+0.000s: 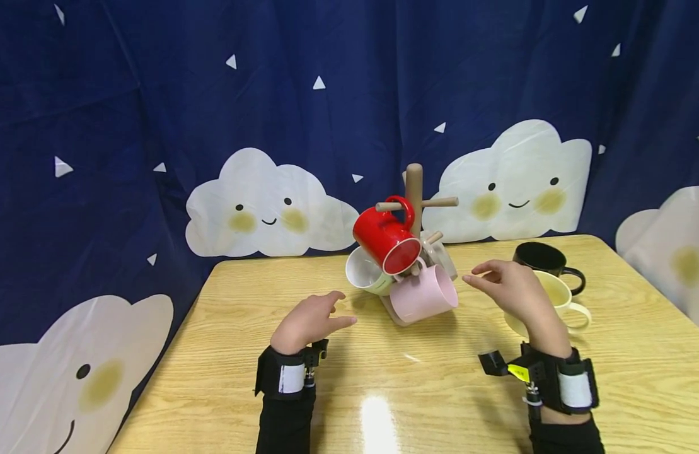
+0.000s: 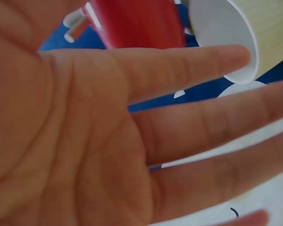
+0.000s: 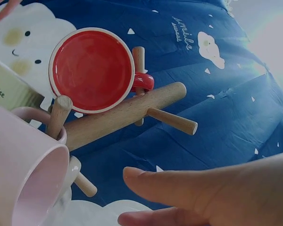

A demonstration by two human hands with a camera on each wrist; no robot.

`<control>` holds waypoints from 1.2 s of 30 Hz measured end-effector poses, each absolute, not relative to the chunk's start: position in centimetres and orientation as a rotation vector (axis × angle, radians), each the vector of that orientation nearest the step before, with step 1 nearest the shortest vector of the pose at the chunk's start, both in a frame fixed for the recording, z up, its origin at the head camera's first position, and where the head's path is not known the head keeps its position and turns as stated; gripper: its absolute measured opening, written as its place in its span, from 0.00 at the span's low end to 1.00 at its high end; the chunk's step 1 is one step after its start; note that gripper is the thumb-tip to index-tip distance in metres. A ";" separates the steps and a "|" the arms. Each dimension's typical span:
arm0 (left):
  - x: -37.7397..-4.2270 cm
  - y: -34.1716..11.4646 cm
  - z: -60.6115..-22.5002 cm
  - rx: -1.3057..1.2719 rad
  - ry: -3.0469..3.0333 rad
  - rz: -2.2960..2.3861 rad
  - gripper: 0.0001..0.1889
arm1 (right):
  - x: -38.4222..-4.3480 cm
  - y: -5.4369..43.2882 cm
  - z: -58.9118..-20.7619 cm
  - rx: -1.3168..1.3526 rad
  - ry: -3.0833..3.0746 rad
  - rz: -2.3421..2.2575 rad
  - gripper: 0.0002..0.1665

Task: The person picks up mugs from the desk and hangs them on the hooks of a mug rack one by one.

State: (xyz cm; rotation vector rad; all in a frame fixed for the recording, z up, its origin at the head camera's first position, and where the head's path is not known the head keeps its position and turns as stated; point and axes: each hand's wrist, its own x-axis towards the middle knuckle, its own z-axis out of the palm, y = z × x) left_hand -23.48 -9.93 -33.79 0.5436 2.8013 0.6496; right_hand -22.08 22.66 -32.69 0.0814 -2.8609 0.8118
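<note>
A wooden mug tree (image 1: 414, 183) stands on the table with mugs hanging from its pegs. The red mug (image 1: 383, 236) is on an upper peg, tilted with its mouth down to the right. Below it hang a pink mug (image 1: 418, 296), a pale green mug with white inside (image 1: 365, 271), and a greyish white mug (image 1: 440, 255) partly hidden behind. My left hand (image 1: 309, 318) hovers left of the pink mug, holding nothing; its fingers (image 2: 193, 122) look straight in the left wrist view. My right hand (image 1: 510, 287) is in the air right of the tree, fingers slightly bent and free of any mug.
Behind my right hand, a black mug (image 1: 539, 255) and a cream mug (image 1: 553, 290) stand on the wooden table (image 1: 241, 284), handles to the right. A dark blue curtain (image 1: 338, 38) printed with clouds hangs behind the table.
</note>
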 end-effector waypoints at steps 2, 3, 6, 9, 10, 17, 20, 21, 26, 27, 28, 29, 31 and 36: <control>-23.6 -9.8 -34.0 0.529 2.804 0.625 0.29 | -22.1 22.6 -32.7 0.087 -2.874 0.799 0.28; -23.7 -9.8 -34.0 0.526 2.807 0.621 0.29 | -22.1 22.6 -32.7 0.092 -2.883 0.791 0.29; -23.8 -9.6 -34.1 0.540 2.810 0.601 0.30 | -22.1 22.6 -32.8 0.133 -2.927 0.750 0.28; -23.8 -9.5 -34.1 0.563 2.809 0.574 0.29 | -22.2 22.6 -33.0 0.198 -2.991 0.679 0.26; -23.8 -9.4 -34.1 0.568 2.806 0.567 0.29 | -22.3 22.6 -33.1 0.214 -3.006 0.648 0.25; -23.8 -9.0 -34.1 0.560 2.785 0.548 0.30 | -22.2 22.7 -33.0 0.187 -2.846 0.625 0.17; -23.7 -8.9 -34.2 0.582 2.782 0.551 0.30 | -22.1 22.6 -32.4 0.135 -2.582 0.791 0.15; -23.7 -8.9 -34.2 0.588 2.778 0.556 0.30 | -22.1 22.6 -32.0 0.127 -2.498 0.838 0.15; -23.4 -8.9 -34.2 0.589 2.770 0.583 0.30 | -24.0 22.3 -28.0 0.290 -2.276 1.054 0.19; -23.4 -8.9 -34.1 0.588 2.771 0.585 0.29 | -24.8 22.1 -26.8 0.366 -2.268 1.087 0.20; -23.4 -8.9 -34.2 0.583 2.772 0.583 0.29 | -25.8 22.0 -25.7 0.454 -2.267 1.140 0.21; -23.3 -8.9 -34.2 0.583 2.774 0.579 0.29 | -26.7 21.9 -24.5 0.533 -2.277 1.201 0.22; -23.3 -9.0 -34.2 0.584 2.775 0.572 0.29 | -28.7 21.6 -22.4 0.663 -2.356 1.280 0.25; -23.4 -8.8 -34.2 0.607 2.786 0.551 0.28 | -33.0 20.8 -19.9 0.857 -2.664 1.353 0.27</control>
